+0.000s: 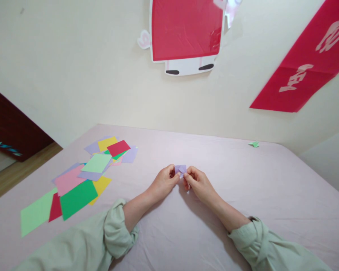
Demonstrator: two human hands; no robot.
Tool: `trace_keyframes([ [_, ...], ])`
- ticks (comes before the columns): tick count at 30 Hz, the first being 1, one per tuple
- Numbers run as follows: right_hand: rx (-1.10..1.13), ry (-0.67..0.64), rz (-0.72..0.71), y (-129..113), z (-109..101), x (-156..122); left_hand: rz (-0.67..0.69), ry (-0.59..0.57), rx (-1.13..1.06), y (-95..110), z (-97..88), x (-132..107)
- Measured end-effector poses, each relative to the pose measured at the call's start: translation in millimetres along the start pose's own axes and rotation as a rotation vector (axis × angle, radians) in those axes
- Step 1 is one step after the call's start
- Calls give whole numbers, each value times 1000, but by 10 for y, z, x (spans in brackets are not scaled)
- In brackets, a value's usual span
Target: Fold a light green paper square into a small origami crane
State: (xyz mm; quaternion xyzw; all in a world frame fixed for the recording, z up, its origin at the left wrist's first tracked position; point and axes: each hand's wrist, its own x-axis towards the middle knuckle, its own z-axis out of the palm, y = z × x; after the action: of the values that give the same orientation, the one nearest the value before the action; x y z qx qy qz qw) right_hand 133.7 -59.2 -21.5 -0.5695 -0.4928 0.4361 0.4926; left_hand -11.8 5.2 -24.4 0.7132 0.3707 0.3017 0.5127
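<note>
A small folded piece of purple paper (180, 169) is held between my two hands, just above the middle of the cloth-covered surface. My left hand (166, 181) pinches its left side, thumb toward me. On the other side, my right hand (197, 181) grips the lower right corner between thumb and fingers. Creases cross the face of the paper; its underside and the fingertips behind it are hidden.
Loose sheets of coloured paper (78, 199) lie overlapping at the left on the pale pink cloth (164, 233). A small folded green paper piece (254, 144) rests near the far right edge. Behind stands a wall (101, 75) with a red banner (293, 81).
</note>
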Motion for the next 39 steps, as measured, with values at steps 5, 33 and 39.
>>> trace_keyframes([
  [5,-3,7,-2,-28,0,3,9,27,-32,-31,-11,4],
  [33,-69,-5,-49,-40,11,12,-16,-6,-166,35,-18,-13],
  [39,-70,-34,-21,-26,-10,-4,-73,36,-257,57,-75,-8],
])
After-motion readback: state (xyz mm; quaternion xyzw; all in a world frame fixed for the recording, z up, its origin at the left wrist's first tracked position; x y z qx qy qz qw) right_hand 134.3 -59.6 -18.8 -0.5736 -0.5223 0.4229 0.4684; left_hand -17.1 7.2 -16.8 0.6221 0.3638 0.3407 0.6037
